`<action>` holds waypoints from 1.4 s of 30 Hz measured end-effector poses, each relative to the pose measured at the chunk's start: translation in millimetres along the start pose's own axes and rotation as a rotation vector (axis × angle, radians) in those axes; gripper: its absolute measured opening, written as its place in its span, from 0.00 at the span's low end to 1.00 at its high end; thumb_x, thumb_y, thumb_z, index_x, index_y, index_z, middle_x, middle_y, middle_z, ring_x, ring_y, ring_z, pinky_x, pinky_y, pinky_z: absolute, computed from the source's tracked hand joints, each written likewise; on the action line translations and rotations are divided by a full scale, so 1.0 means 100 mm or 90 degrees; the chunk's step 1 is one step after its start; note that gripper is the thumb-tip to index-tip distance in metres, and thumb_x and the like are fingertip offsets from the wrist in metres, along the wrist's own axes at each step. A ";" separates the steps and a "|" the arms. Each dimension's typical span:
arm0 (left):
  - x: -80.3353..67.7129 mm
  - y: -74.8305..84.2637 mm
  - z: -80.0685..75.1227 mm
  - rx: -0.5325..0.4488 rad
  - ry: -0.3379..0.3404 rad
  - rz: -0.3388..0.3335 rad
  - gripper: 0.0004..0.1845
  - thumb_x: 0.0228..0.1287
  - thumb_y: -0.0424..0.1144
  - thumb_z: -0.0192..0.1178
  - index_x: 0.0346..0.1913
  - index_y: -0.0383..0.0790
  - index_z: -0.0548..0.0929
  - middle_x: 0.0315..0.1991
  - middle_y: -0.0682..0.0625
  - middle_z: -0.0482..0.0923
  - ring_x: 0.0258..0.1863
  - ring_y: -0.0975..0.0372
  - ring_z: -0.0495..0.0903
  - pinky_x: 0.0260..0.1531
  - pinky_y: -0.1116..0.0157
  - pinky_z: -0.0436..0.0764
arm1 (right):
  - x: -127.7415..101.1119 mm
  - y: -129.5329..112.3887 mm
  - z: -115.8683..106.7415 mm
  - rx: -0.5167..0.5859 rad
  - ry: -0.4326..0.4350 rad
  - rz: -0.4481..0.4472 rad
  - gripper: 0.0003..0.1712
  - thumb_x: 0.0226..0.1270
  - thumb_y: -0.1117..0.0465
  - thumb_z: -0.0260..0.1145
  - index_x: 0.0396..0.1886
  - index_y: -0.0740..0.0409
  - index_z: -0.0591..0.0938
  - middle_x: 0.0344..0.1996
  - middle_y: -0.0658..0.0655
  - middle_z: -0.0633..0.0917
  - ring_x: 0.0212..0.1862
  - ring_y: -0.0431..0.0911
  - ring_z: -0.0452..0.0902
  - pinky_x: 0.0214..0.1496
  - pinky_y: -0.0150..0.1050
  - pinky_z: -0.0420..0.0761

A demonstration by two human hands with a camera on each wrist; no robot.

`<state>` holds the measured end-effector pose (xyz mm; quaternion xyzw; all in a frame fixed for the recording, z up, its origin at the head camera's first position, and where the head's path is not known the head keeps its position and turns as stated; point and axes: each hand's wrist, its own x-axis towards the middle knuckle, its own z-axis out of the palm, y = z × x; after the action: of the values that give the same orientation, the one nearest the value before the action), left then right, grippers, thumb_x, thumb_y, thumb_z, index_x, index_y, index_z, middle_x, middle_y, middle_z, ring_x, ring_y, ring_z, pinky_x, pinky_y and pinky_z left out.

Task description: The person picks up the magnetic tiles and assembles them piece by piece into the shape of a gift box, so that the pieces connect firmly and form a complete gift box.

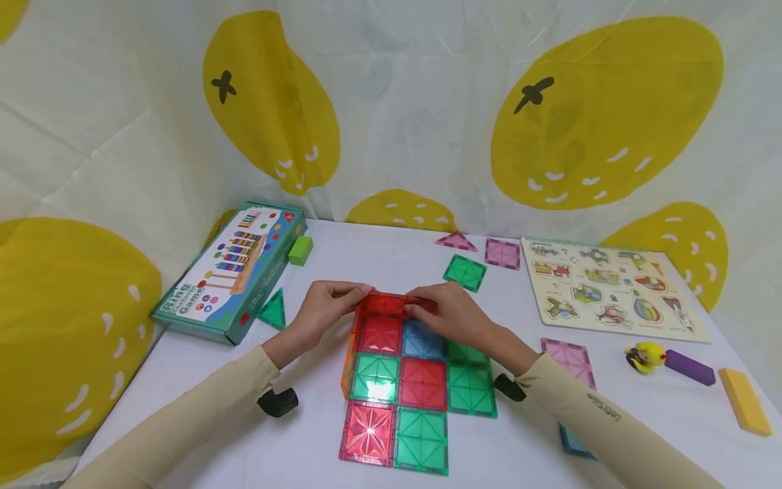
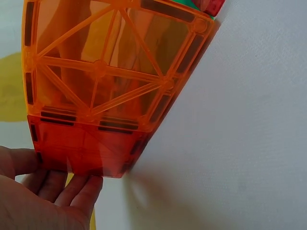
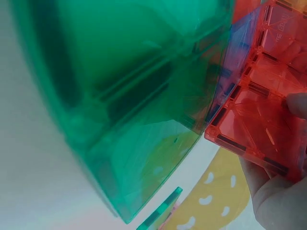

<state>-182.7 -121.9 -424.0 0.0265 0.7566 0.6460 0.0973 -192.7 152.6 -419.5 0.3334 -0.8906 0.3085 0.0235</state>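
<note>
From the head view, my left hand (image 1: 326,309) and right hand (image 1: 449,314) meet at the far edge of the tile build (image 1: 403,380), both pinching the upright red tile (image 1: 391,303) that stands along its far end. My fingers curl over the tile's top edge from either side. An orange tile (image 1: 347,367) stands on edge along the build's left flank, just below my left hand. Beyond my left hand lie a green triangle (image 1: 273,311), the game box (image 1: 235,272) and a green block (image 1: 300,250). Past my right hand sit a green square (image 1: 465,272), a pink triangle (image 1: 455,241) and a pink square (image 1: 502,252), with the puzzle board (image 1: 611,288) farther right. Near my right sleeve are another pink tile (image 1: 571,358), a yellow toy (image 1: 644,356), a purple block (image 1: 689,367) and a yellow block (image 1: 744,401).

On the left wrist view, my left-hand fingers (image 2: 72,191) press the lower corner of a red tile (image 2: 81,146), which joins the orange tile (image 2: 105,62) above it; the table (image 2: 240,143) fills the right side.

On the right wrist view, a green tile (image 3: 120,96) looms close and blurred, and my right-hand fingers (image 3: 273,196) grip the red tile (image 3: 259,124) at its edge.
</note>
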 end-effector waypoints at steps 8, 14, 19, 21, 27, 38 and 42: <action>0.01 -0.09 0.00 -0.045 -0.038 0.007 0.19 0.75 0.47 0.68 0.60 0.39 0.90 0.55 0.47 0.88 0.58 0.53 0.84 0.57 0.55 0.83 | -0.34 0.06 -0.26 0.029 0.015 0.052 0.20 0.73 0.61 0.74 0.62 0.58 0.87 0.50 0.50 0.90 0.47 0.46 0.86 0.47 0.46 0.89; 0.00 -0.12 -0.01 -0.045 -0.034 0.011 0.20 0.75 0.47 0.68 0.61 0.38 0.89 0.55 0.47 0.88 0.59 0.53 0.83 0.56 0.56 0.84 | -0.74 0.12 -0.44 -0.047 0.010 0.147 0.22 0.75 0.59 0.71 0.63 0.65 0.85 0.50 0.57 0.90 0.55 0.58 0.86 0.49 0.51 0.88; 0.00 -0.11 -0.03 -0.039 -0.031 0.010 0.20 0.75 0.47 0.68 0.61 0.38 0.88 0.55 0.47 0.88 0.59 0.53 0.84 0.56 0.56 0.84 | -1.03 0.09 -0.49 -0.087 -0.015 0.221 0.23 0.74 0.59 0.72 0.63 0.68 0.85 0.15 0.45 0.78 0.20 0.43 0.72 0.22 0.35 0.70; -0.01 -0.09 -0.03 -0.039 -0.029 0.008 0.20 0.75 0.46 0.68 0.61 0.38 0.88 0.55 0.47 0.88 0.59 0.54 0.84 0.56 0.55 0.84 | -1.11 0.06 -0.48 -0.078 -0.027 0.240 0.23 0.74 0.59 0.72 0.62 0.68 0.85 0.11 0.44 0.72 0.14 0.41 0.57 0.18 0.35 0.61; -0.01 -0.07 -0.04 -0.041 -0.038 0.016 0.21 0.76 0.45 0.67 0.63 0.35 0.87 0.55 0.47 0.88 0.59 0.53 0.84 0.56 0.57 0.84 | -1.26 -0.06 -0.41 -0.054 -0.006 0.238 0.23 0.72 0.60 0.74 0.60 0.69 0.86 0.43 0.61 0.91 0.48 0.58 0.87 0.46 0.50 0.88; 0.01 -0.06 -0.04 -0.041 -0.037 0.007 0.19 0.76 0.46 0.68 0.62 0.39 0.88 0.56 0.47 0.88 0.60 0.53 0.83 0.57 0.56 0.84 | -1.33 -0.14 -0.36 -0.004 0.057 0.285 0.22 0.77 0.57 0.70 0.63 0.64 0.86 0.56 0.61 0.88 0.58 0.60 0.85 0.54 0.59 0.85; 0.01 -0.07 -0.04 -0.041 -0.040 0.003 0.20 0.75 0.46 0.68 0.62 0.39 0.88 0.56 0.48 0.88 0.60 0.53 0.83 0.57 0.56 0.84 | -1.35 -0.15 -0.35 0.020 0.104 0.291 0.20 0.78 0.58 0.69 0.63 0.63 0.86 0.54 0.59 0.89 0.50 0.55 0.89 0.51 0.54 0.87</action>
<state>-184.3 -126.8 -430.1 0.0455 0.7322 0.6689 0.1201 -84.1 241.8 -416.9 0.0976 -0.9331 0.3455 0.0198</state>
